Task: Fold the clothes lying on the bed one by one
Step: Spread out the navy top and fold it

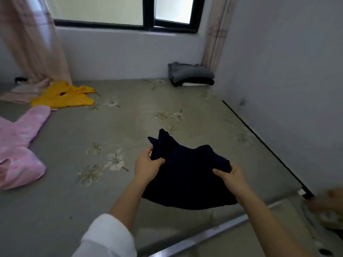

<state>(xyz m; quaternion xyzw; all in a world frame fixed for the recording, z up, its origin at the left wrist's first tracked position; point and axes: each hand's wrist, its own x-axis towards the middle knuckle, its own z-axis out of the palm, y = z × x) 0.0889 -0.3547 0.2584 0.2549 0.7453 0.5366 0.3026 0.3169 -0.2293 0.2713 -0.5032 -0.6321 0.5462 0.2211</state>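
A dark navy garment hangs folded over between my two hands, lifted a little above the grey flowered bed. My left hand grips its left edge with thumb on top. My right hand grips its right edge. Over on the left of the bed lies a pink garment, spread out. A crumpled yellow garment lies at the far left near the curtain. A stack of folded grey and black clothes sits in the far right corner.
White walls bound the bed at the back and along the right side. A pink curtain hangs down onto the bed's far left. A metal bed frame rail runs along the near right edge. A blurred object shows at the right border.
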